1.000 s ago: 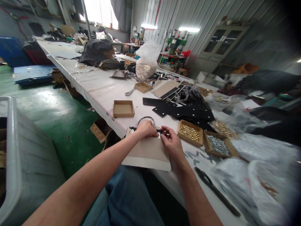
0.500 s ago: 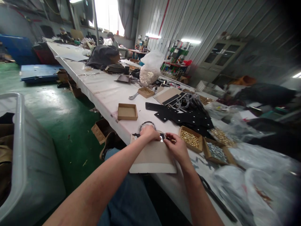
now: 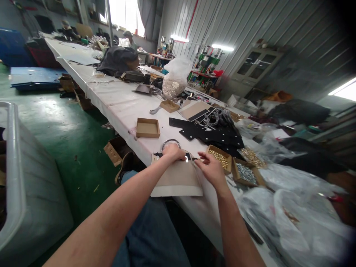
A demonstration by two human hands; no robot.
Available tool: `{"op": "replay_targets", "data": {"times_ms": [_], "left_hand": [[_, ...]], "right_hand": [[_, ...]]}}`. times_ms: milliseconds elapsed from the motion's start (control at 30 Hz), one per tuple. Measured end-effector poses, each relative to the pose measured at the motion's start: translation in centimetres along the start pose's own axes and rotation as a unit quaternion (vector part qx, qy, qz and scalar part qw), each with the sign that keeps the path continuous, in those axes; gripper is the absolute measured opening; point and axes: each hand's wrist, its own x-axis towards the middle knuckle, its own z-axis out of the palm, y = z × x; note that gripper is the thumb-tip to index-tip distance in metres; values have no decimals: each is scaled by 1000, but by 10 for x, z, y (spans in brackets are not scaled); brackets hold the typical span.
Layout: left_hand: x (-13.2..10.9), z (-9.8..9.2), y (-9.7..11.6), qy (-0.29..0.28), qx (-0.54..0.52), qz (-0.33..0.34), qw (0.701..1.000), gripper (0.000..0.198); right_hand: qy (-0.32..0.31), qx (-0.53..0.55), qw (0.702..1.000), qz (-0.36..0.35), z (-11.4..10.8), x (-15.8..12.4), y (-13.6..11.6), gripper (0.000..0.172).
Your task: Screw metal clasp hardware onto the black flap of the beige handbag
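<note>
My left hand presses a short black strap, which carries a small silver plate, onto a brown cardboard board at the table's near edge. My right hand hovers just right of the strap with its fingers apart and nothing visible in them. Its fingertips point toward a small box of gold rivets. A metal ring lies just beyond my left hand.
Right of the gold rivets stands a box of silver rivets. Black cut pieces and an empty cardboard box lie further back. Plastic bags crowd the right. A grey bin stands left on the green floor.
My right hand has let go of the strap and drawn a little to the right, fingers spreading. My left hand stays on the strap. The view has shifted slightly.
</note>
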Motion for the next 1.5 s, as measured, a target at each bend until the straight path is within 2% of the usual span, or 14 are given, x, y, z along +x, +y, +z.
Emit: {"op": "replay_targets", "data": {"times_ms": [100,167,233,333,467,567,633,733,800,900,1000,1133,1267,1500], "left_hand": [[-3,5,1,6,5,17,1000,48],[2,10,2,7,13,22,1000,45],[9,14,2,5,29,32,999,46],[16,19,1,10,38,50,998,50],[15,22,-2,39,40,60,997,61],[15,20,-6,32,35,56,997,67],[16,19,-8,29,30,51,998,69],[16,18,-10,37,20,55,998,68],[15,17,-11,43,16,57,997,62],[13,15,-10,32,13,54,998,52],[13,12,-10,25,6,47,999,47],[17,14,-11,42,2,52,998,42],[24,17,-15,43,-2,55,998,40],[25,20,-22,52,-10,65,996,46]], "right_hand": [[105,-111,988,-28,-59,-48,10,46],[80,-166,982,28,-95,-85,22,45],[13,-198,975,95,-118,-117,38,49],[-65,-218,966,120,-124,-146,64,54],[-61,-227,968,93,-114,-151,80,48],[1,-186,977,104,-112,-141,61,50],[90,-75,986,117,-110,-126,33,49],[190,140,971,22,-98,-85,-18,33],[133,258,957,-18,-78,-50,-45,37],[52,358,932,-11,-35,0,-65,63],[86,337,937,-42,17,28,-68,75],[159,313,932,-89,68,39,-68,74],[163,307,933,-92,88,45,-66,80],[181,261,944,-86,102,53,-54,78]]}}
